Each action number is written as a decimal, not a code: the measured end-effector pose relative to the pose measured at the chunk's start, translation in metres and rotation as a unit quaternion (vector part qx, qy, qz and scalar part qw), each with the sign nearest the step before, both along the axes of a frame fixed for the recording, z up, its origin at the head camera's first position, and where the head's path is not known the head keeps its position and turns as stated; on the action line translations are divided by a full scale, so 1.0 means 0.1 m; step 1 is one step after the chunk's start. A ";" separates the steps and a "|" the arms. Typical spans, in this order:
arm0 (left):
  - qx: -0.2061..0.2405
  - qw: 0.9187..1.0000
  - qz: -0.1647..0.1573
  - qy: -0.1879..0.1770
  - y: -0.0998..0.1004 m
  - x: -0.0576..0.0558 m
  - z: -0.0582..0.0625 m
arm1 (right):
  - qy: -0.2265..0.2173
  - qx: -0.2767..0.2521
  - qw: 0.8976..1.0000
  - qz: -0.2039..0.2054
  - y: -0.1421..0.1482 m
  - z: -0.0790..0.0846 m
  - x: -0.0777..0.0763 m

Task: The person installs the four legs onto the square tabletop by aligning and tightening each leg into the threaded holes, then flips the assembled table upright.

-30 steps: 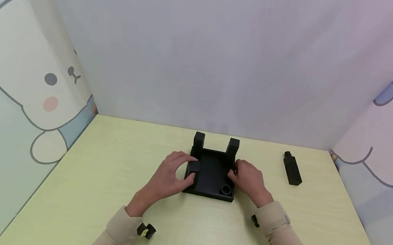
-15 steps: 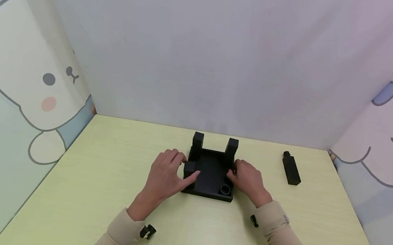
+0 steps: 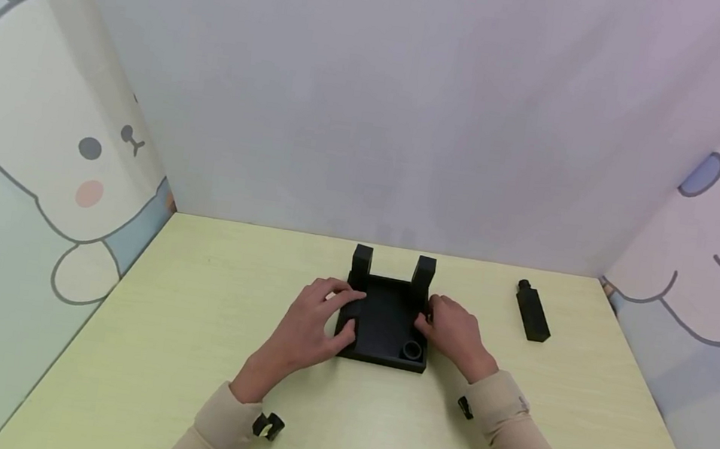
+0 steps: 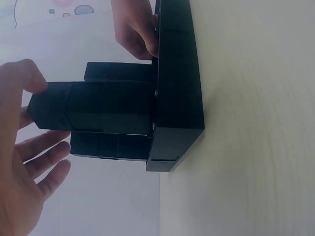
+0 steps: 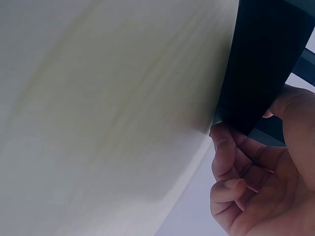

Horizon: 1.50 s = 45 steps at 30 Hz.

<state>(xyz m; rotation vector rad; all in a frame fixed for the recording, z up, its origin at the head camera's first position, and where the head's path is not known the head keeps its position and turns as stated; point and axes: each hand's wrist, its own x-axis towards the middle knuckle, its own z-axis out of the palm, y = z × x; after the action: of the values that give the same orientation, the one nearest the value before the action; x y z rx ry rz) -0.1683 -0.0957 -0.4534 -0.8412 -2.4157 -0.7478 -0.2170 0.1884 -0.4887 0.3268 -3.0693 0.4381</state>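
A square black tray (image 3: 381,322) lies on the table, with two upright black posts at its far corners, the left post (image 3: 362,263) and the right post (image 3: 423,274). At its near left corner stands a third black post (image 4: 98,105). My left hand (image 3: 308,328) pinches the free end of this post between thumb and fingers. In the left wrist view the post's lower end meets the tray's rim. My right hand (image 3: 455,334) grips the tray's right side wall, thumb over the edge and fingertips low on the outside, as the right wrist view shows.
A round black socket (image 3: 412,350) sits in the tray's near right corner. Farther right on the table lies another black post (image 3: 533,312) with a narrow round end. Printed wall panels stand left and right, and a pale curtain (image 3: 402,109) hangs behind the table.
My left hand swung left and turned, then came back over the near left post and pinches its top again. My right hand has stayed on the tray's side.
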 end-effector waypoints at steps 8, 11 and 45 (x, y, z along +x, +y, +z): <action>0.006 0.997 0.079 0.019 0.01 -0.01 0.00 | -0.003 0.000 1.000 -0.002 0.00 0.01 0.01; 0.010 0.995 0.094 0.024 0.01 -0.01 0.01 | -0.004 -0.001 1.000 0.000 0.00 0.01 0.00; 0.000 0.992 0.128 -0.004 0.05 0.06 0.06 | -0.015 -0.004 1.000 -0.003 0.00 0.00 -0.02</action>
<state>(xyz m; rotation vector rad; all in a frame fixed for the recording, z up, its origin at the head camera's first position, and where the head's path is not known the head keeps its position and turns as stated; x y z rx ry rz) -0.1625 -0.0906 -0.4471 -0.5147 -2.4689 -0.6532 -0.2189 0.1885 -0.4890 0.3129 -3.0961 0.4605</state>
